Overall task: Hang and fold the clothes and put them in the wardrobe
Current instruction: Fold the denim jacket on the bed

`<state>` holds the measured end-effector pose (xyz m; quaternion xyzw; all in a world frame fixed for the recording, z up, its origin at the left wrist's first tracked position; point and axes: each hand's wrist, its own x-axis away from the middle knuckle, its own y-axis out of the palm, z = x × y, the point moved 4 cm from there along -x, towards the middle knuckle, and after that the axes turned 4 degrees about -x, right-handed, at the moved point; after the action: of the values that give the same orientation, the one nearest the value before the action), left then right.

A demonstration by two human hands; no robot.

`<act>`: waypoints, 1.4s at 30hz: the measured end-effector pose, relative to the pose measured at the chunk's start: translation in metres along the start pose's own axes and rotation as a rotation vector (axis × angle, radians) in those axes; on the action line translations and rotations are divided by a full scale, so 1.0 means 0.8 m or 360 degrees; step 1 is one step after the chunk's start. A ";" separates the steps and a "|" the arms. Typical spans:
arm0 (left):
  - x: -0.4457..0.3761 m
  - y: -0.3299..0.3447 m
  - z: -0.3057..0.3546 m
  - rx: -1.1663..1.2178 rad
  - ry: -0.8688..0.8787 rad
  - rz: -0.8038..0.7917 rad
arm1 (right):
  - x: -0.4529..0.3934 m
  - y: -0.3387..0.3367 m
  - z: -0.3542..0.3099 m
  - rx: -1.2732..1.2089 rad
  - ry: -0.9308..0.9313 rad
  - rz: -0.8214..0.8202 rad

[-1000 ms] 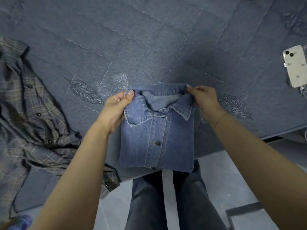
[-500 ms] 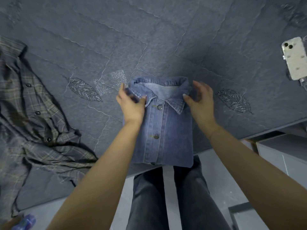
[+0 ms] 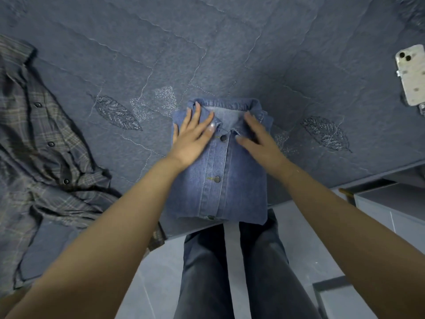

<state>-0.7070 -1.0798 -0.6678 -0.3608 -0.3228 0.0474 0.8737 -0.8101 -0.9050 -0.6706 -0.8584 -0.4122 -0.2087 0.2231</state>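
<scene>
A blue denim shirt point(image 3: 227, 180) lies folded into a neat rectangle at the near edge of the bed, collar pointing away from me, buttons down its middle. My left hand point(image 3: 193, 137) rests flat on the left side of the collar with its fingers spread and straight. My right hand point(image 3: 257, 137) lies flat on the right side of the collar, fingers straight too. Neither hand grips the cloth. A grey plaid shirt point(image 3: 39, 143) lies crumpled and unfolded at the left of the bed.
The bed has a dark blue quilted cover point(image 3: 207, 54) with stitched leaf patterns. A white phone point(image 3: 411, 74) lies at the right edge. Below the bed edge are my legs in dark jeans point(image 3: 230, 272), a grey floor and a grey cabinet point(image 3: 391, 208) at the right.
Both hands let go of the collar corners they were pinching and now lie flat on the collar. The folded denim shirt has been set down on the bed.
</scene>
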 end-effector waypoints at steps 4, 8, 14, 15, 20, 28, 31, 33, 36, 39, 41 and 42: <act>0.047 -0.022 -0.018 0.1119 -0.0301 0.0538 | 0.052 -0.032 0.019 -0.0045 -0.0073 0.0426; 0.110 0.020 -0.058 0.1427 -0.0962 0.0134 | 0.106 -0.005 0.073 -0.0614 0.0568 0.0056; 0.104 0.050 -0.088 0.1356 -0.1077 -0.0120 | 0.104 0.016 0.105 -0.0868 0.0795 -0.0075; 0.098 0.052 -0.091 0.1363 -0.1029 -0.0226 | 0.096 0.021 0.101 -0.0878 0.0753 -0.0149; 0.109 0.059 -0.075 0.1542 -0.0763 -0.0658 | 0.080 0.028 0.076 -0.0821 0.0652 -0.0008; 0.187 -0.025 0.024 0.1638 -0.0464 -0.0658 | 0.207 -0.007 -0.036 -0.0981 0.0396 0.0413; 0.226 -0.066 0.074 0.1553 -0.0373 -0.0782 | 0.285 -0.012 -0.075 -0.1112 0.0290 0.0588; 0.253 -0.086 0.114 0.1479 -0.0323 -0.0873 | 0.346 -0.021 -0.096 -0.1181 0.0245 0.0791; 0.295 -0.095 0.182 0.1326 -0.0261 -0.1066 | 0.445 -0.040 -0.111 -0.1237 0.0178 0.1061; 0.347 -0.083 0.262 0.1167 -0.0125 -0.1310 | 0.552 -0.055 -0.111 -0.1268 0.0145 0.1332; 0.386 -0.065 0.317 0.1045 -0.0031 -0.1434 | 0.630 -0.059 -0.105 -0.1335 0.0091 0.1525; 0.409 -0.053 0.344 0.0981 0.0021 -0.1502 | 0.671 -0.058 -0.100 -0.1384 0.0054 0.1620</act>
<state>-0.6209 -0.8422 -0.3205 0.0944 -0.4148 -0.2586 0.8672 -0.5538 -0.5937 -0.3049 -0.9541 0.1696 -0.2380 -0.0661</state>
